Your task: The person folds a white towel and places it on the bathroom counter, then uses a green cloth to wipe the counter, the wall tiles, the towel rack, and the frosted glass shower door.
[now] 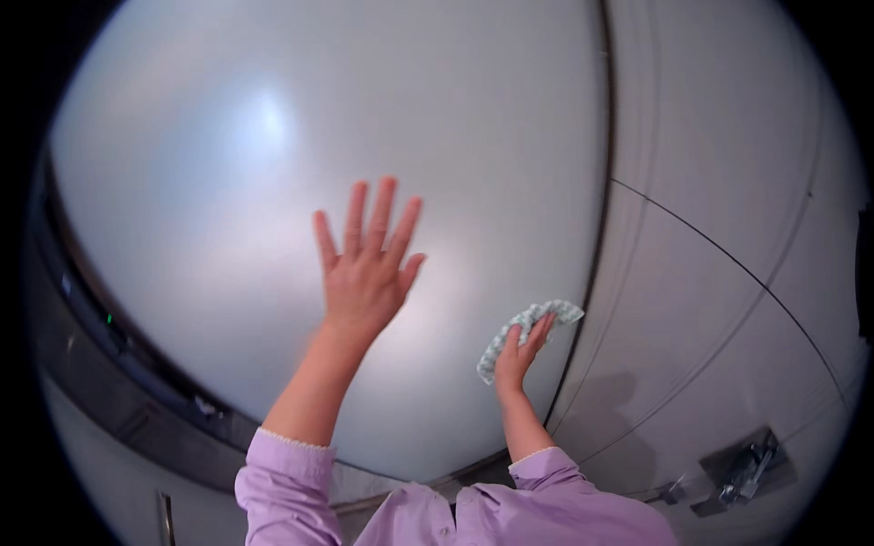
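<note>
A large pale, smooth panel [478,136] with bright reflections fills the middle of the head view. My left hand [367,273] is spread over it, palm towards the surface, fingers apart and holding nothing; whether the palm touches cannot be told. At the panel's lower right, near its dark edge, my right hand [522,348] holds a crumpled white and green patterned cloth [497,345] against or just over the surface. Part of the cloth is hidden under that hand.
Right of the panel's dark edge [606,136] lies a pale tiled surface [717,327] with a dark joint line. A metal fitting [748,471] is at the lower right. Along the left runs a dark strip [130,355] with a small green light; a metal handle [166,519] shows below.
</note>
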A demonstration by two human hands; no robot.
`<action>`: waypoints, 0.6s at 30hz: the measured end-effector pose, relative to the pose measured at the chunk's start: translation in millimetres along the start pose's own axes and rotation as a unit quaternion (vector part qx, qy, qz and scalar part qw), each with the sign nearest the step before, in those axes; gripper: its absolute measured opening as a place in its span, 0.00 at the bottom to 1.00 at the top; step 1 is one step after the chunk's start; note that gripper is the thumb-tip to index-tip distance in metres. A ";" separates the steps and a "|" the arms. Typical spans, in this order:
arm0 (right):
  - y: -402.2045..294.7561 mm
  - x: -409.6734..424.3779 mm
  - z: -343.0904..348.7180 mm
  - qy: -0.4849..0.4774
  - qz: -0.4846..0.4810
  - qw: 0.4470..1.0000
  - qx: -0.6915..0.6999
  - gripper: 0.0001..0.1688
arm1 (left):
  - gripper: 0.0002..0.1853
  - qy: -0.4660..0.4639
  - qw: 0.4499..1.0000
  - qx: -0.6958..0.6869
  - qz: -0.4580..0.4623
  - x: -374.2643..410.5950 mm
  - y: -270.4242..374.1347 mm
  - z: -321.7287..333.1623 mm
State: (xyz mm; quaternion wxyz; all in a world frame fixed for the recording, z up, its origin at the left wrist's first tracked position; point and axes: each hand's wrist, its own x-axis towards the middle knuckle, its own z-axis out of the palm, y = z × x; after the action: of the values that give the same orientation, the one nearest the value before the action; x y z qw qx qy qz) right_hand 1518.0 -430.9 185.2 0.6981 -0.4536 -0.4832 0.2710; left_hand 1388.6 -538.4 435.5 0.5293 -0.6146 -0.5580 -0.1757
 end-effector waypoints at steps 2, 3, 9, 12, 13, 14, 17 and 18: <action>-31.7 -17.7 8.6 -0.055 -0.135 0.989 -0.029 0.43 | 0.39 -0.015 1.000 -0.020 0.003 -19.1 4.5 3.0; -52.4 -27.1 11.1 -0.111 -0.193 0.973 -0.067 0.43 | 0.38 -0.030 0.999 -0.025 0.003 -36.9 2.3 5.8; -56.7 -19.2 19.4 -0.121 -0.391 0.907 -0.100 0.45 | 0.37 -0.018 0.992 0.002 -0.122 -171.4 -26.2 0.9; -46.2 3.4 10.1 -0.018 -0.125 0.992 0.009 0.47 | 0.37 -0.042 0.981 0.000 -0.188 -236.4 -42.6 -9.3; -49.6 -3.9 16.5 -0.034 -0.174 0.984 -0.025 0.47 | 0.37 -0.064 0.981 -0.002 -0.181 -252.3 -43.9 -11.8; -53.7 -15.2 25.4 -0.049 -0.224 0.972 -0.059 0.48 | 0.38 -0.087 0.981 -0.005 -0.174 -266.1 -44.9 -14.0; -67.9 -74.8 44.7 -0.152 -0.332 0.926 -0.095 0.52 | 0.39 -0.126 0.976 -0.037 -0.172 -278.8 -39.3 -19.1; -71.1 -98.3 49.4 -0.203 -0.368 0.898 -0.128 0.52 | 0.39 -0.136 0.974 -0.052 -0.172 -281.4 -36.0 -19.3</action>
State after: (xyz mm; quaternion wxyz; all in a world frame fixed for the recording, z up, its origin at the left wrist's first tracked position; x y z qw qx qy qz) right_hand 1430.3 -524.3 212.7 0.5702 -0.2640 -0.7777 0.0165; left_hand 1275.6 -702.0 232.2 0.3779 -0.5542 -0.7121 -0.2070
